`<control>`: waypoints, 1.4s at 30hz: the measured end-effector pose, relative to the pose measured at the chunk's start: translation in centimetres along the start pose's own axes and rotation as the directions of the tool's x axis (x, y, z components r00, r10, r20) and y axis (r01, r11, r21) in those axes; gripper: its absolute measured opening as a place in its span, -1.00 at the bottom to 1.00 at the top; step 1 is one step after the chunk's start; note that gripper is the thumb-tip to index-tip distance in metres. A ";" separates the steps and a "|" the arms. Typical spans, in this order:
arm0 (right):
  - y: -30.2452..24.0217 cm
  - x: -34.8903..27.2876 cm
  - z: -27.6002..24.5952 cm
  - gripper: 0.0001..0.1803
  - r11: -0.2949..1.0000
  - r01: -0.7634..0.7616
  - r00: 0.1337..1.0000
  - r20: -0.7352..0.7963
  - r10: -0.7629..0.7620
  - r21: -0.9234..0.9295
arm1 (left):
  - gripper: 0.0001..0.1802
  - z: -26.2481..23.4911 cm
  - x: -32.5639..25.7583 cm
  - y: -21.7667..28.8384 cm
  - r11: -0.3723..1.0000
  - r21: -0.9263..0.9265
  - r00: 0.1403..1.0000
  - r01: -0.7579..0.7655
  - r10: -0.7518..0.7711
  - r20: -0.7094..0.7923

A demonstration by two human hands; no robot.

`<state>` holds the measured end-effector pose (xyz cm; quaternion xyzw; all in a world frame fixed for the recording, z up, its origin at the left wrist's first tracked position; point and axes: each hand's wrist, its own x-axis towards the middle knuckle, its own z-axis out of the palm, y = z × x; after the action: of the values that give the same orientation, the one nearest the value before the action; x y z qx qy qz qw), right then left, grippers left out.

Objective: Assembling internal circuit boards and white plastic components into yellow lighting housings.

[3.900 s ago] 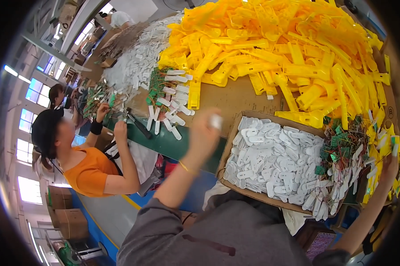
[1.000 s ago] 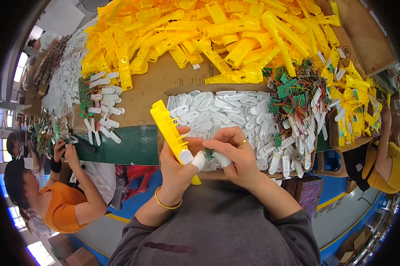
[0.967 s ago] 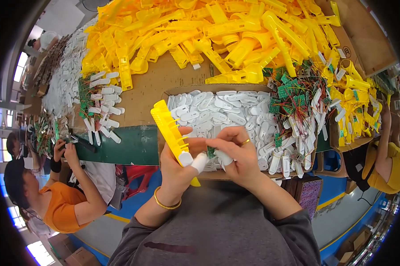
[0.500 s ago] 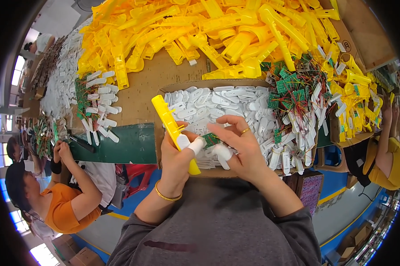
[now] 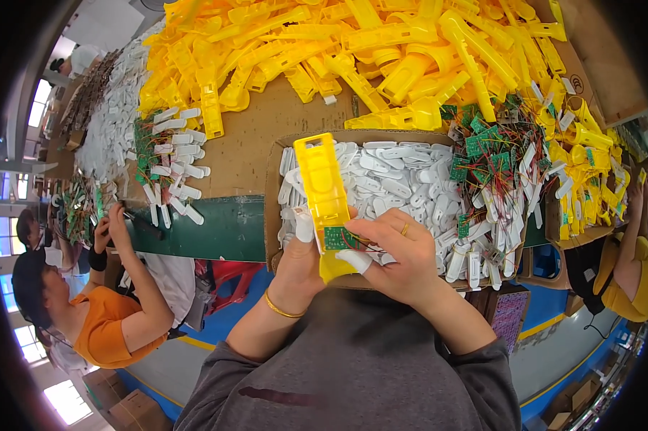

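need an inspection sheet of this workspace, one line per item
Surface: green tabletop, partly under brown cardboard sheet
Items in hand: yellow plastic part; green circuit board over its lower half
Clutter: yellow heap at the back; carton of white pieces
Hands: left hand holds the yellow plastic part; right hand has fingers at the board's edge, grip unclear
Cables: thin wires, tangled among boards at the carton's right
Surroundings: co-worker in orange at left, co-worker in yellow at right
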<state>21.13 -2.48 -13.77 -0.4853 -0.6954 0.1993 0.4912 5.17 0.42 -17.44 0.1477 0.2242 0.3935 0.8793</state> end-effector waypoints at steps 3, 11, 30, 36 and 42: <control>0.1 0.1 0.5 -0.63 0.999 0.051 0.998 0.023 -0.051 -0.005 | -0.33 -0.6 -0.5 -0.5 1.000 0.003 0.997 0.022 -0.022 -0.069; 0.1 1.4 0.0 -0.66 0.997 0.058 0.991 0.125 -0.052 -0.045 | -0.37 0.5 -0.5 -1.1 0.977 0.187 0.989 -0.098 0.116 -0.087; -1.1 0.6 -0.9 -0.67 0.987 0.102 0.992 0.084 -0.091 -0.128 | -0.48 2.9 -0.3 -0.6 0.957 0.264 0.983 -0.119 0.151 -0.107; -0.6 0.2 -0.9 -0.67 0.990 0.095 0.991 0.100 -0.085 -0.103 | -0.50 2.3 -0.4 -1.0 0.907 0.404 0.972 -0.120 0.191 -0.139; -0.2 -0.2 -0.8 -0.70 0.989 0.072 0.992 0.109 -0.058 -0.127 | -0.47 1.5 -0.1 -1.6 0.866 0.472 0.964 -0.167 0.244 -0.108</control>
<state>21.77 -2.91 -13.37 -0.4823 -0.7474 0.1624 0.4272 6.87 -0.79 -16.81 0.3412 0.3650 0.4317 0.7509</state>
